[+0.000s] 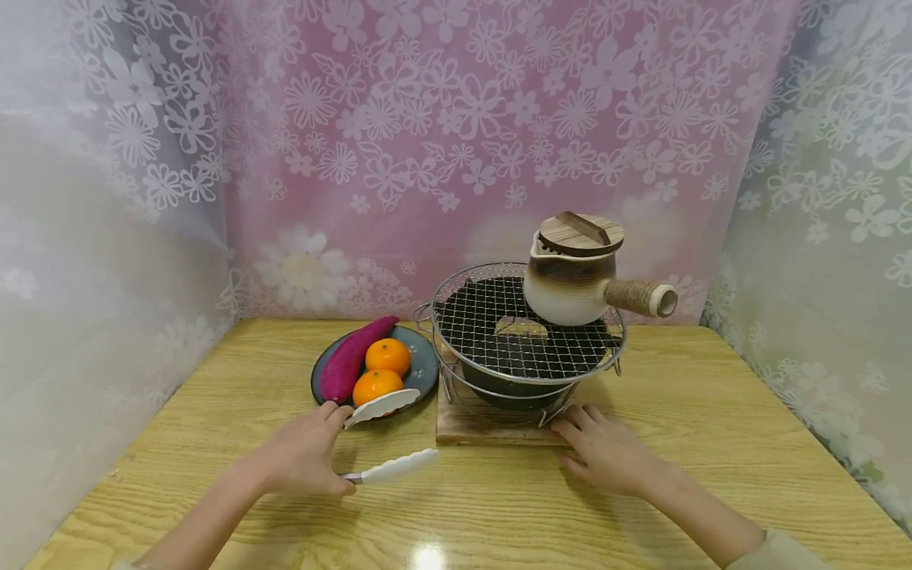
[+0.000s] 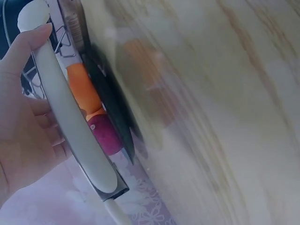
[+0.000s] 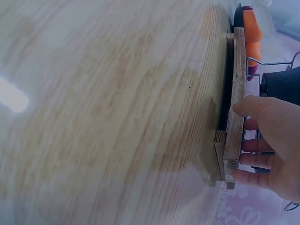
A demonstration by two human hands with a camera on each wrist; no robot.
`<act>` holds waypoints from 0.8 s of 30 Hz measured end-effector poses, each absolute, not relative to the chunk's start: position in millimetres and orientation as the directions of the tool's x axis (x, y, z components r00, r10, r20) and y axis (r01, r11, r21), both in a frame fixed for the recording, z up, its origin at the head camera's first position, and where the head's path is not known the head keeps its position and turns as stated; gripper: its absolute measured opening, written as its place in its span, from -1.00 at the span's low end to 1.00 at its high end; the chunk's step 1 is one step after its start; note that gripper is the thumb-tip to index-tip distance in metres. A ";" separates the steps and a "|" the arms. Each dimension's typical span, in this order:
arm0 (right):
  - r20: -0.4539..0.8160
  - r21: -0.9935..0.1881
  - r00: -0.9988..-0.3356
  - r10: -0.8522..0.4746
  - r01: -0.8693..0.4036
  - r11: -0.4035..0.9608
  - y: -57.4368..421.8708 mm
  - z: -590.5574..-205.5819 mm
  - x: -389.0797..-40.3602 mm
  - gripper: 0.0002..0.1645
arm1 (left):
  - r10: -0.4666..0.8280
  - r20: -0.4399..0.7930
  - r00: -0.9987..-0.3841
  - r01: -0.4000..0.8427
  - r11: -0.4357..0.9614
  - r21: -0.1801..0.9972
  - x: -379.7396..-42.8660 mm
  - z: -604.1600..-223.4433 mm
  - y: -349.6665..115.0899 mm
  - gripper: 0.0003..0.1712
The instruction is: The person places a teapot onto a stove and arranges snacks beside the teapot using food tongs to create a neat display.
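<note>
My left hand (image 1: 302,451) grips metal tongs with white tips (image 1: 400,466), which stand spread apart. In the left wrist view the thumb lies along one arm of the tongs (image 2: 77,126). The upper tip is at the near edge of a dark plate (image 1: 429,366), in front of an orange (image 1: 378,385). A second orange (image 1: 388,358) and a purple sweet potato (image 1: 347,368) lie on the plate. My right hand (image 1: 609,451) rests at the front right of a wooden board (image 1: 470,431), its thumb and fingers touching the board. A round tabletop grill (image 1: 484,332) stands on that board.
A side-handled teapot (image 1: 563,289) with a wooden lid and a cord-wrapped handle sits on the right part of the grill's wire mesh. Wire legs support the grill. Flowered curtains (image 1: 442,142) enclose the wooden table (image 1: 712,412) at the back and sides.
</note>
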State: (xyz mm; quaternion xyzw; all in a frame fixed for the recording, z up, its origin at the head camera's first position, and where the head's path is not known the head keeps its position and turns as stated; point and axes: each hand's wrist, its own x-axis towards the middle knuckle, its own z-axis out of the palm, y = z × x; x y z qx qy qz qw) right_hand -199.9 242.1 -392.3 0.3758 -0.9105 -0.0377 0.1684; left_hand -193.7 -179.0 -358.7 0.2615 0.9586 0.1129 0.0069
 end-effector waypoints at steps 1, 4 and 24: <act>0.277 0.193 -0.662 -0.696 -0.672 0.715 242.2 -392.2 -199.8 -0.58 | 0.500 0.058 -0.864 0.500 0.836 0.226 -193.4 -357.4 -179.4 0.06; 0.280 0.188 -0.661 -0.696 -0.673 0.715 242.1 -392.0 -199.9 -0.58 | 0.487 0.096 -0.868 0.496 0.840 0.221 -192.8 -353.6 -180.7 0.01; 0.297 0.192 -0.648 -0.701 -0.679 0.709 242.1 -393.5 -201.2 -0.56 | 0.396 0.250 -0.884 0.418 0.908 0.041 -197.4 -341.4 -193.8 0.06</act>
